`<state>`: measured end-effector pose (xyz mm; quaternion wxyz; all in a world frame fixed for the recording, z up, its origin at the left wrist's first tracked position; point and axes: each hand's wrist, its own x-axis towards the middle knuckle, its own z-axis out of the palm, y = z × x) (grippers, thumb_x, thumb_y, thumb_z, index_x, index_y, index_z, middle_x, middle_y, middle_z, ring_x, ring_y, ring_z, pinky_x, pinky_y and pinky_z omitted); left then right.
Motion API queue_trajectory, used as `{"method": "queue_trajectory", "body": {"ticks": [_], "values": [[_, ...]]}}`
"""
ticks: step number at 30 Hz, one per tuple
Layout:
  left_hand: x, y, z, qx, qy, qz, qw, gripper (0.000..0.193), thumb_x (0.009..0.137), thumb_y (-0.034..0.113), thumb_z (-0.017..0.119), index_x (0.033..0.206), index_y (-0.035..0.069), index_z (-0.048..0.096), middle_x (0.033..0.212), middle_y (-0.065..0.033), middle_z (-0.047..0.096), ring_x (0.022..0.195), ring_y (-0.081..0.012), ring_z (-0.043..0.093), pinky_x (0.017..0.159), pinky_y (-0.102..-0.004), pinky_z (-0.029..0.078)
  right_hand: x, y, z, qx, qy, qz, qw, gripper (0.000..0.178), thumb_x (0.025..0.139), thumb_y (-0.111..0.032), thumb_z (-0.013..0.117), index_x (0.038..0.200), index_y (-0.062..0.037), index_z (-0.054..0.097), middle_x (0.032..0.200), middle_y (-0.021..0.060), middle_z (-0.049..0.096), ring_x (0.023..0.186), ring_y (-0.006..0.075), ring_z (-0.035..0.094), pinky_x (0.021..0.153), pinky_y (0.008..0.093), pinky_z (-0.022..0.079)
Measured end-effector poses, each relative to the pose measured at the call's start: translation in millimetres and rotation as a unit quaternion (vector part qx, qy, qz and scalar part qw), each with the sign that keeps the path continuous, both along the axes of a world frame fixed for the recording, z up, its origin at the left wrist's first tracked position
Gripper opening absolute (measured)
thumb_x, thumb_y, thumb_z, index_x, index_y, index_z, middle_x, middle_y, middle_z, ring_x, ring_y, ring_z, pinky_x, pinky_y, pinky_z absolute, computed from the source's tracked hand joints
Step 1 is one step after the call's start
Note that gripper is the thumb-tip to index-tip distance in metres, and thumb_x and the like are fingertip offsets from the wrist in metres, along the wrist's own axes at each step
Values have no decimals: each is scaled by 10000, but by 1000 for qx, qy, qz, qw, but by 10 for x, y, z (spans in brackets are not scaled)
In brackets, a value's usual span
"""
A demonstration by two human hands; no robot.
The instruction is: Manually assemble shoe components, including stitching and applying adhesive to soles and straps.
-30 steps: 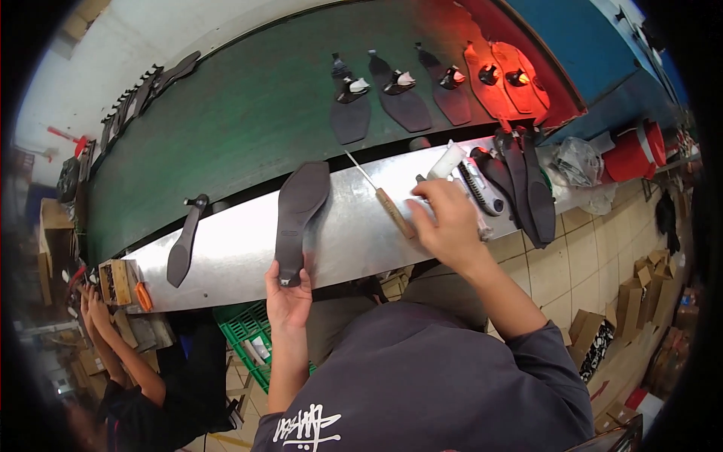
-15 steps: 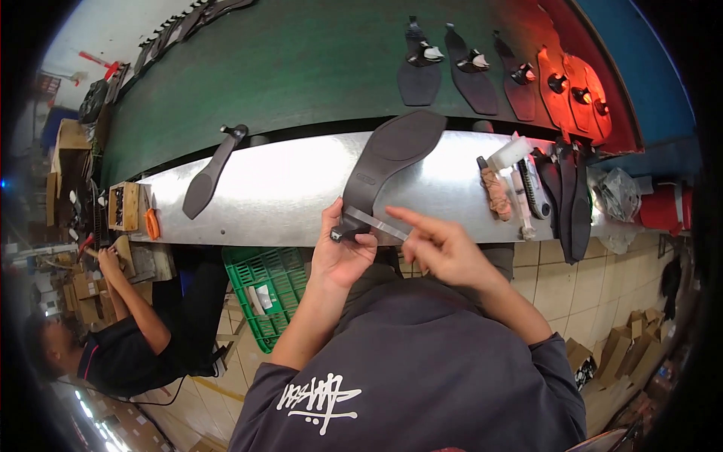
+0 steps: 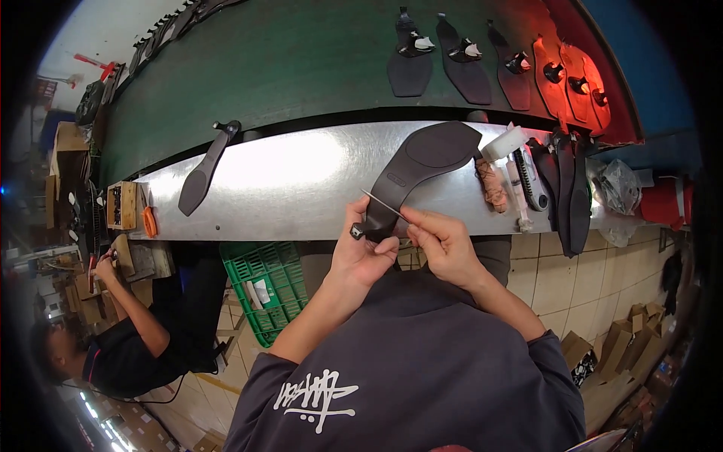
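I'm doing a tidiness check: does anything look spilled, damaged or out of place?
No spill or damage stands out. One dark sole lies slanted on the left of the metal bench, oddly apart from the bunched soles at its right.

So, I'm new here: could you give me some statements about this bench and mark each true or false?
1. The left hand holds a dark, flat shoe sole by its narrow end. True.
2. The right hand is empty. False: it holds a thin, silvery metal tool.
3. A green slatted plastic crate sits on top of the shiny grey metal bench. False: the crate is below the bench's front edge.
4. A small, open wooden box stands at the bench's left end. True.
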<state>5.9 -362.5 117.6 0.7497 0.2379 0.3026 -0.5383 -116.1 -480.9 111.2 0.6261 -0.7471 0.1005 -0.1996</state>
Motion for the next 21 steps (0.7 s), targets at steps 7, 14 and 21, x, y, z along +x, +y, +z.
{"method": "queue_trajectory", "body": {"ticks": [7, 14, 21], "values": [[-11, -85, 116, 81, -285, 15, 955, 309, 956, 397, 561, 875, 103, 611, 766, 5, 634, 588, -78, 540, 413, -210, 327, -127, -140, 45, 454, 120, 92, 878, 400, 974, -108, 503, 1371, -67, 477, 757, 40, 563, 549, 66, 486, 457, 197, 371], [-28, -130, 30, 157, -535, 70, 827, 580, 1003, 480, 418, 711, 17, 610, 637, -51, 617, 542, -79, 536, 527, -226, 426, -104, 100, 205, 445, 166, 114, 872, 578, 970, -124, 529, 1483, -140, 265, 720, 32, 525, 524, 60, 441, 436, 181, 327], [-20, -98, 14, 127, -558, 79, 816, 624, 1013, 481, 387, 657, 10, 590, 631, -48, 603, 565, -92, 530, 565, -235, 428, -112, -15, 232, 579, 126, 104, 799, 422, 961, -167, 553, 1352, -64, 433, 708, 17, 529, 518, 56, 457, 413, 181, 310]]}}
